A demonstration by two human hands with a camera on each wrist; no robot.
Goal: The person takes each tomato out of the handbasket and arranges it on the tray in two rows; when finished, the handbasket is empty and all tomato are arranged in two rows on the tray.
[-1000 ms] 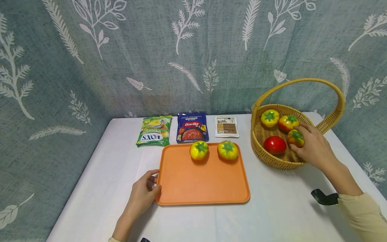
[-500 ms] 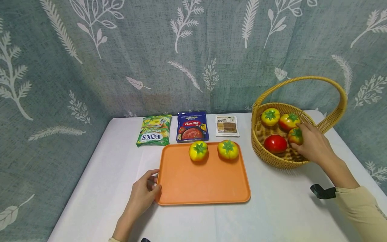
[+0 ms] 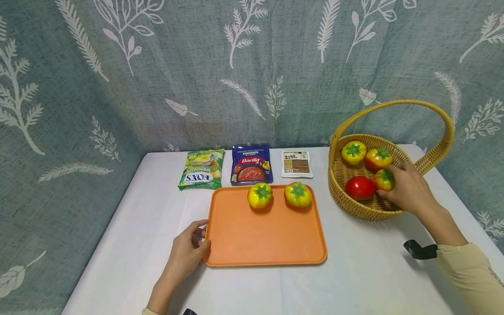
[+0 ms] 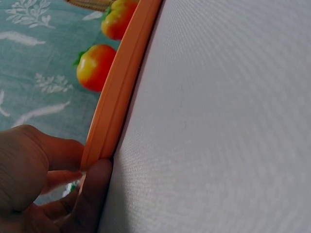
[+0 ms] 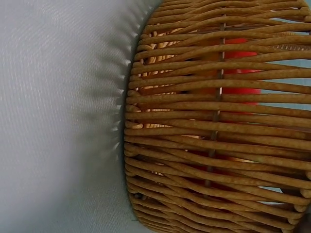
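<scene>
In the head view, my left hand (image 3: 187,247) pinches the left rim of an orange tray (image 3: 267,236); the left wrist view shows thumb and fingers at the tray's corner. Two yellow-red tomatoes (image 3: 260,196) with green leafy tops sit along its far side. My right hand (image 3: 409,188) reaches into a wicker basket (image 3: 364,214) and grips a small yellow-red tomato (image 3: 384,180) from the right. Around it in the basket lie a plain red tomato (image 3: 360,188), a yellow one and a red-yellow one. Only the basket's woven side (image 5: 218,111) fills the right wrist view, hiding that hand.
Behind the tray lie a green Fox's candy bag (image 3: 201,169), a blue Barilla pouch (image 3: 251,165) and a small white-brown packet (image 3: 297,164). The basket's tall handle (image 3: 397,103) arches over its opening. A patterned curtain (image 3: 204,87) hangs behind the white table.
The right hand stays in the basket, its fingers shifted slightly around the small tomato, which shows more than half a second ago. The left hand and tray hold still.
</scene>
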